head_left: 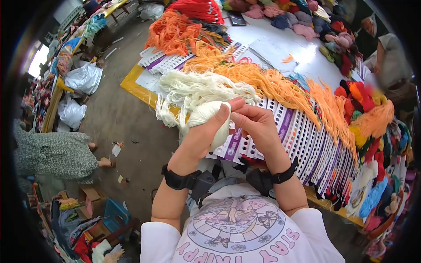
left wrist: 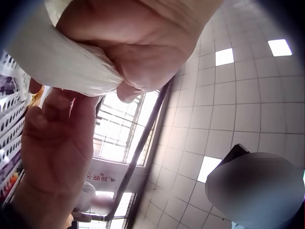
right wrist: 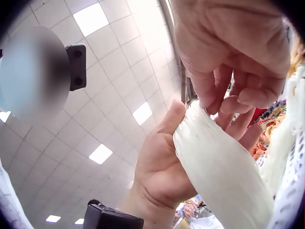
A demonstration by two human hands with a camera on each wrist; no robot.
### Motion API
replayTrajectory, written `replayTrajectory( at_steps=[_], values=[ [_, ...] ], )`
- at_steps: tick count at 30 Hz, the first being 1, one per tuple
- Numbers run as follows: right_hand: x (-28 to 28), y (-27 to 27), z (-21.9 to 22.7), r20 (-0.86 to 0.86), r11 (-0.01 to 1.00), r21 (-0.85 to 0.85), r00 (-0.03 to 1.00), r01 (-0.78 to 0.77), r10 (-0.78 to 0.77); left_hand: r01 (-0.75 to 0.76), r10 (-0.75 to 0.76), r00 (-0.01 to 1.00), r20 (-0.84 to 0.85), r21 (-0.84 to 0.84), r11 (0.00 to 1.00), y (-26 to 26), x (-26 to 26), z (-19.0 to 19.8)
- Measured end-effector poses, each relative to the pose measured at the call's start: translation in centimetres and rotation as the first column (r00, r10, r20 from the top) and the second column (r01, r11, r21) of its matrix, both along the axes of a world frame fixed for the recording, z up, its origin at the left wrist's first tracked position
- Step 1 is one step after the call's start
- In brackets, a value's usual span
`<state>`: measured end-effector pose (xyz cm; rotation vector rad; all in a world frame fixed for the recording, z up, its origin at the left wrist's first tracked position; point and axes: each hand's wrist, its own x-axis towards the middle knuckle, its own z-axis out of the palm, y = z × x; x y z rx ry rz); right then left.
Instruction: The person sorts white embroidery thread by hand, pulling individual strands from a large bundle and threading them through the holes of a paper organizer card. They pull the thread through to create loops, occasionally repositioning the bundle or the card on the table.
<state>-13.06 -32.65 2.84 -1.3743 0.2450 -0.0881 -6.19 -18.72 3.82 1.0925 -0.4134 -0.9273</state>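
A thick cream yarn skein point(head_left: 206, 115) is gripped in my left hand point(head_left: 193, 138), the thumb lying along its upper side. At the skein's upper end, the thumb and fingers of my right hand point(head_left: 262, 131) pinch the yarn close to the left fingertips. The right wrist view shows the skein point(right wrist: 219, 157) hanging smooth and bundled from the left hand point(right wrist: 162, 164), with curled fingers of the right hand point(right wrist: 233, 52) at its tip. Just beyond both hands, loose cream yarn point(head_left: 206, 85) lies over white cards with punched holes point(head_left: 302, 144).
Loose orange yarn point(head_left: 267, 83) lies across the row of cards. Red yarn point(head_left: 199, 9) and a phone point(head_left: 237, 18) are at the table's far side. Coloured skeins point(head_left: 302, 22) pile up behind. People stand at the left and right edges. White sacks point(head_left: 83, 79) sit at left.
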Motion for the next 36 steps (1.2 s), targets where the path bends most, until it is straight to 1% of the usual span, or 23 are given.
replayTrajectory(
  at_steps=[1,4,5,8,11,14,17,20,23,26,29,32,35,36],
  values=[
    [-0.4,-0.3,-0.2,0.001,1.0,0.029,1.0,-0.005,0.005,-0.002,0.002,1.0,0.011,0.0,1.0,-0.2,-0.3,0.3],
    [-1.1,-0.4,-0.8,0.038,0.99,0.132,0.997,0.055,-0.06,-0.02,0.02,1.0,0.007,-0.02,1.0,-0.7,-0.7,-0.2],
    [-1.2,-0.5,-1.0,0.033,0.993,0.115,0.998,0.042,-0.046,0.005,-0.004,0.995,0.097,-0.012,1.0,-0.8,-0.6,-0.5],
    [-1.4,-0.2,-0.7,0.06,0.998,0.055,0.998,0.025,-0.028,0.014,-0.015,0.993,0.117,0.015,1.0,-0.9,-1.0,-0.5],
    [-1.4,0.0,-0.9,0.083,0.984,0.156,0.992,0.086,-0.1,-0.014,0.014,0.999,0.046,0.007,1.0,-0.9,-1.1,-0.4],
    [-1.2,-0.7,-1.6,0.058,0.975,0.172,0.986,0.143,-0.154,-0.155,0.151,0.976,-0.156,-0.011,0.988,-0.5,-0.9,-0.5],
    [-1.1,-0.8,-1.8,0.039,0.965,0.22,0.988,0.14,-0.152,-0.151,0.134,0.961,-0.243,-0.05,0.987,-0.2,-0.6,-0.5],
    [-1.0,-0.8,-1.8,-0.002,0.965,0.215,0.989,0.148,-0.151,-0.162,0.13,0.949,-0.286,-0.092,0.983,-0.3,-0.7,-0.8],
    [-1.1,-1.0,-1.7,-0.077,0.968,0.2,0.988,0.148,-0.135,-0.143,0.103,0.952,-0.288,-0.12,0.982,-0.6,-0.5,-1.1],
    [-1.1,-0.4,-0.9,0.026,0.988,0.099,0.993,0.116,-0.119,-0.156,0.117,0.95,-0.29,-0.118,0.981,-0.8,-0.7,-1.2],
    [-0.9,-0.4,-1.5,0.059,0.989,0.068,0.99,0.128,-0.132,-0.137,0.1,0.958,-0.27,-0.125,0.983,-0.9,-0.8,-1.1],
    [-0.8,-0.8,-1.7,-0.08,0.938,0.311,0.988,0.151,-0.133,-0.127,0.089,0.959,-0.267,-0.13,0.983,-0.6,-0.6,-1.5],
    [-0.7,-0.9,-1.6,-0.078,0.965,0.246,0.994,0.09,-0.073,-0.15,0.122,0.969,-0.216,-0.119,0.982,-0.9,-1.0,-1.3],
    [-0.8,-0.8,-1.6,-0.054,0.98,0.185,0.996,0.075,-0.066,-0.154,0.134,0.975,-0.18,-0.107,0.982,-1.1,-1.2,-1.4]
  ],
)
